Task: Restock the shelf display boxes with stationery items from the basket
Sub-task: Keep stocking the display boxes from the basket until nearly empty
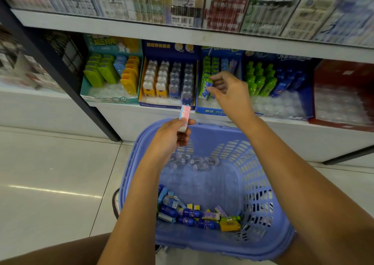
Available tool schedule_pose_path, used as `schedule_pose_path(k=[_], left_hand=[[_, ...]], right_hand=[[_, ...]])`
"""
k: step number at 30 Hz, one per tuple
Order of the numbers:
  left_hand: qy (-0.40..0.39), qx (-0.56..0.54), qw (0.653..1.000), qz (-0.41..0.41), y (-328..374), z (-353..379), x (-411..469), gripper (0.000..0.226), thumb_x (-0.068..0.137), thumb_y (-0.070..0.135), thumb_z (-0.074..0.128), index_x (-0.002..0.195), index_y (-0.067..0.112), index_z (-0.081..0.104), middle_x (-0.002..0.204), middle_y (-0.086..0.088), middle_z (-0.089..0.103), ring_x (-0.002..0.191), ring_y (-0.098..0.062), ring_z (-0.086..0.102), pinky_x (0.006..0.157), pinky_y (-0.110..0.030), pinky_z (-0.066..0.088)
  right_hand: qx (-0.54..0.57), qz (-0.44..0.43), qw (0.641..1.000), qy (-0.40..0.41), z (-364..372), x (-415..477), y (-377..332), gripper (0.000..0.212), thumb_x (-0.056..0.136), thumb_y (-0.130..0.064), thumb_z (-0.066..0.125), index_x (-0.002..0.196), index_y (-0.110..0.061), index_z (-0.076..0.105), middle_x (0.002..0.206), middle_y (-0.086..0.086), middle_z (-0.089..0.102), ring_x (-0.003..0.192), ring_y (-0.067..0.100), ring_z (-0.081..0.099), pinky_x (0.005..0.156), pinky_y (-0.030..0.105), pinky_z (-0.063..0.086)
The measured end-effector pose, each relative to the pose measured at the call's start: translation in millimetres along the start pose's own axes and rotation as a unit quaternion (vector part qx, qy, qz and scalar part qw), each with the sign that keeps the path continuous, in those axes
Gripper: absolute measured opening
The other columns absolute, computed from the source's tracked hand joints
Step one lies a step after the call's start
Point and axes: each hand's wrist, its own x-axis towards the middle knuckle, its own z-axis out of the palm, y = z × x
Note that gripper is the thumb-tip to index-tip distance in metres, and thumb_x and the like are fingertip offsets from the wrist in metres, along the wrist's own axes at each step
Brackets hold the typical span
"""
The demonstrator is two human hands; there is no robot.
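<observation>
Your left hand pinches a small pack at the frame's centre, above the far rim of the blue basket. The pack is a flat, upright slab, pink and light blue, with blurred lettering. Your right hand, just above and right of centre, curls thumb and fingers onto a green pack in a blue shelf box. Loose bottles lie low in the basket.

Left hand pinches a slim packet upright, right hand reaches farther forward, fingers curled
</observation>
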Motion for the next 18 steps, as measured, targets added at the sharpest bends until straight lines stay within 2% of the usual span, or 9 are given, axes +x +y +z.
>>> schedule_pose_path(k=[12,15,18], left_hand=[[-0.011,0.008,1.0,0.01,-4.2,-2.5,1.5,0.029,0.099,0.027,0.044,0.098,0.015,0.07,0.066,0.005,0.059,0.058,-0.009,0.051,0.058,-0.021,0.046],[-0.016,0.015,1.0,0.02,-5.0,-3.1,0.9,0.027,0.1,0.024,0.045,0.099,0.015,0.071,0.069,0.004,0.06,0.061,-0.009,0.052,0.059,-0.02,0.047],[-0.018,0.021,0.999,0.029,-5.7,-2.2,-0.5,0.026,0.099,0.021,0.046,0.101,0.016,0.071,0.071,0.004,0.061,0.063,-0.008,0.054,0.059,-0.018,0.048]], right_hand=[[-0.04,-0.012,0.999,-0.003,7.3,-6.2,9.9,0.025,0.083,-0.014,0.07,0.107,-0.009,0.064,0.091,0.002,0.066,0.079,0.008,0.059,0.082,0.025,0.055],[-0.059,-0.023,0.998,0.006,10.4,-7.8,11.7,0.026,0.084,-0.017,0.07,0.107,-0.009,0.061,0.094,0.005,0.067,0.079,0.012,0.061,0.079,0.032,0.056],[-0.131,-0.08,0.988,0.013,10.9,-7.8,11.8,0.019,0.084,-0.021,0.069,0.099,-0.01,0.064,0.102,0.008,0.064,0.074,0.018,0.063,0.069,0.037,0.056]])
